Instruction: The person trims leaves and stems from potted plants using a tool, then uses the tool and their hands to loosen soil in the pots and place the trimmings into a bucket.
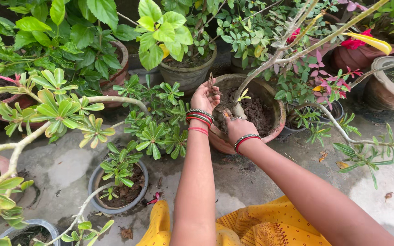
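A round clay pot (277, 107) filled with dark soil (256, 111) stands in front of me, with a pale woody stem (270, 64) rising from it. My left hand (204, 96) is raised over the pot's near left rim and pinches a dry brown leaf (212, 84) between its fingers. My right hand (238, 125) rests low in the soil at the base of the stem, fingers curled down; what they hold is hidden. Both wrists carry red and dark bangles.
Potted plants crowd all around: a grey pot (97, 182) with a leafy plant at lower left, a large clay pot (188, 73) behind, terracotta pots (384, 91) at right. Thin branches (343, 132) reach across the concrete floor. My yellow garment (261, 225) is at the bottom.
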